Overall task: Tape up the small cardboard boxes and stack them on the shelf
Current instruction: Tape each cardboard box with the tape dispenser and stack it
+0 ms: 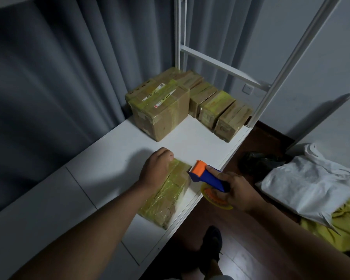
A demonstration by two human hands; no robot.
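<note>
A small flat cardboard box [168, 197] wrapped in yellowish tape lies near the front edge of the white shelf board [113, 158]. My left hand [156, 170] rests on its far end with curled fingers, holding it down. My right hand [236, 190] grips a blue and orange tape dispenser [206, 174], its orange toothed head just beside the box's right edge. The tape roll [214, 199] shows below the handle.
A larger taped box [160, 112] and a row of several small taped boxes [216, 108] stand at the back of the board. White shelf posts [287, 61] rise on the right. White and yellow bags [311, 184] lie on the dark floor, with grey curtains behind.
</note>
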